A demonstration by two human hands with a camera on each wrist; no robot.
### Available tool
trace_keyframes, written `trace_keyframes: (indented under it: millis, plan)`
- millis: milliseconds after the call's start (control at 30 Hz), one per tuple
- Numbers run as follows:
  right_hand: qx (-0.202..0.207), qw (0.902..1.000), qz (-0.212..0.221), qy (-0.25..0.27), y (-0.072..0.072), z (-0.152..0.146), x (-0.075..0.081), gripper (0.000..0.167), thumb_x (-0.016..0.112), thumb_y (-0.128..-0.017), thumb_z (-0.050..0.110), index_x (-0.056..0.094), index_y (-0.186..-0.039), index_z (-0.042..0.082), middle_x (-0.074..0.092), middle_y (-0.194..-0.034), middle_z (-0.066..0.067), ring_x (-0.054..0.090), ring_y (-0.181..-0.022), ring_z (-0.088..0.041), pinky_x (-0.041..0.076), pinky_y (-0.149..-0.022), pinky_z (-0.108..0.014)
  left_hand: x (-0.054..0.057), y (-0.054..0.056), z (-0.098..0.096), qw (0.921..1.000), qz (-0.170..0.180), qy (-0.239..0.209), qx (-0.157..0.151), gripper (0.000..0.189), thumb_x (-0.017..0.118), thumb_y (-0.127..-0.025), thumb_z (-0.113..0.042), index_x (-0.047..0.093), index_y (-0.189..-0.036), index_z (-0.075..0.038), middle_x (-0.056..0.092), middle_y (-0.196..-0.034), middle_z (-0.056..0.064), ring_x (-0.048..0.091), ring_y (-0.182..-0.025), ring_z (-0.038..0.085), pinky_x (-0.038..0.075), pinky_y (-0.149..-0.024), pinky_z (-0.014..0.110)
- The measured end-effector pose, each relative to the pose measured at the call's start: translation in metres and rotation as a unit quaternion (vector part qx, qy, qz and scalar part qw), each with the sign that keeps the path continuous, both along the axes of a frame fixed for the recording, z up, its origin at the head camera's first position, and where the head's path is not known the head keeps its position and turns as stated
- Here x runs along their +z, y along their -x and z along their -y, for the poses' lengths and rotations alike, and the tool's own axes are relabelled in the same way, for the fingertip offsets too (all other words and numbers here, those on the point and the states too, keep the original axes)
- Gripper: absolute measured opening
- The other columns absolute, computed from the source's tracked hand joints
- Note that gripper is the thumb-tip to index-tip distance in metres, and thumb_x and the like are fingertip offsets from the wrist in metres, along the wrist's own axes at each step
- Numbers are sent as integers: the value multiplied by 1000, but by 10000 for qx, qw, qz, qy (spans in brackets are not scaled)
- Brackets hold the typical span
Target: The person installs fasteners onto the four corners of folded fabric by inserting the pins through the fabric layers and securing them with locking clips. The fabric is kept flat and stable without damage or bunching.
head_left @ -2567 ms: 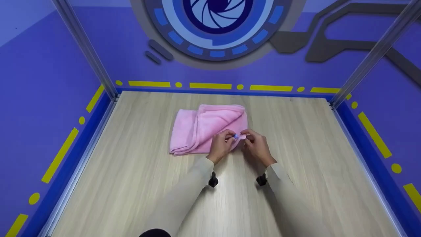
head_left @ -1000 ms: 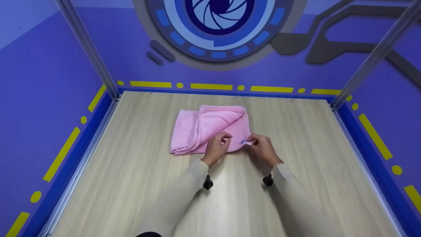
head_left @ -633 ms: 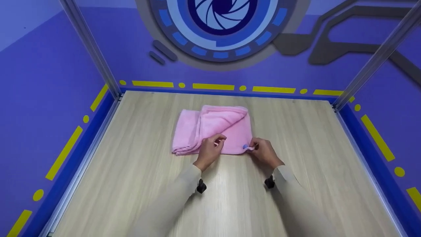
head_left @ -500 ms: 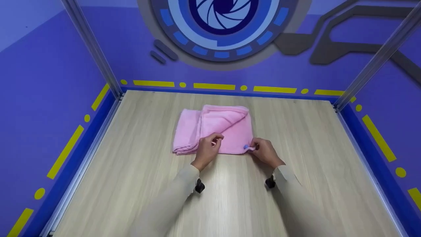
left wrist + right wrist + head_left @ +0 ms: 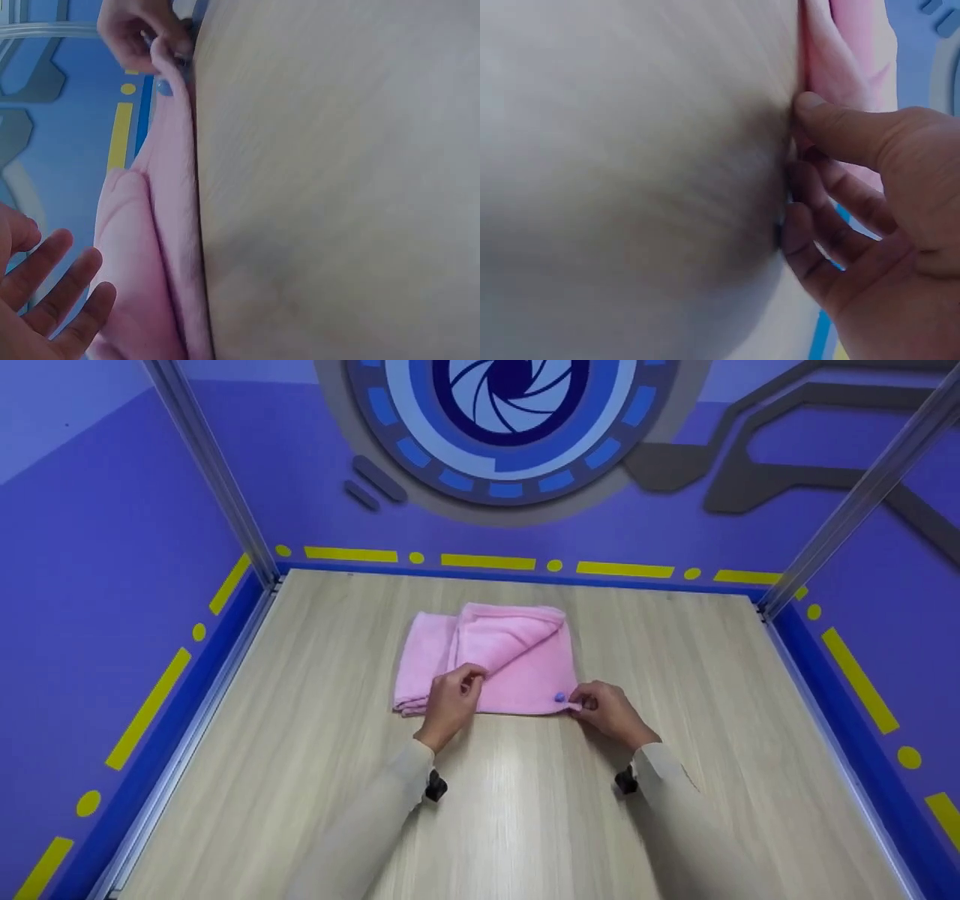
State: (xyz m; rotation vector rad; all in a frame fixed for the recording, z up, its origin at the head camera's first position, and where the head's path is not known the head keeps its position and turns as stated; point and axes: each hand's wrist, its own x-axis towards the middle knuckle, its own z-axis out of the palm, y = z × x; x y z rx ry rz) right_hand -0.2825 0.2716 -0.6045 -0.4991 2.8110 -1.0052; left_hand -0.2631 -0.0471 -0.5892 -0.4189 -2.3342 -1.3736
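A folded pink towel (image 5: 529, 679) lies on the wooden table, its upper layer turned back along a diagonal fold. At its near right corner sits a small blue button (image 5: 559, 697). My right hand (image 5: 611, 712) pinches the tip of that corner, just right of the button. Over the towel's near left part hangs my left hand (image 5: 450, 701), fingers loosely bent and holding nothing. The left wrist view shows those fingers spread beside the towel (image 5: 169, 187). Thumb and forefinger meet at the towel's edge in the right wrist view, where the pinched bit is mostly hidden.
The table (image 5: 510, 810) is bounded by a blue-purple back wall (image 5: 255, 472) and side walls with yellow markings. Metal posts (image 5: 217, 472) stand at the back corners. Each wrist carries a small black camera (image 5: 436, 785).
My left hand has let go near the button and moved left across the towel. My right hand, still pinching the corner, has drawn it slightly right and nearer, flattening the towel there.
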Motion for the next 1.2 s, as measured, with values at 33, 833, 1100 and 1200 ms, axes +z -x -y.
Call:
trace_keyframes:
  millis: [33,833,1100,1200]
  plan:
    - [46,10000,25,-48,-1,-3,2,15,76,-89,0,77,-98,12,67,-93,-5,59,-84,-18,50,-73,-34,2,1,4,10000,-54,34,54,13,66,-94,1,77,-100,-1,77,-92,10,70,-78,19,59,-73,34]
    - [-976,9813,-1653,-121,-9,-54,11,48,72,-97,29,62,-139,7,48,-151,-25,45,-136,-49,37,-108,-66,2,5,113,9697,-683,1752,1559,45,70,-96,-22,62,-135,0,53,-147,25,53,-134,40,45,-110,53]
    - [-1271,9767,-1523,-823,-13,-60,12,69,70,-96,44,47,-153,16,26,-164,-24,25,-147,-54,24,-113,-74,-10,4,132,9615,-550,2206,1547,64,70,-95,-30,51,-148,-1,41,-157,27,38,-145,44,30,-117,64]
    - [-1366,9737,-1479,-1070,-14,-61,10,74,68,-95,50,43,-156,18,23,-166,-24,21,-148,-55,20,-114,-74,-13,4,135,9591,-321,2354,1538,66,67,-97,-34,48,-152,-3,36,-160,26,34,-148,44,26,-118,65]
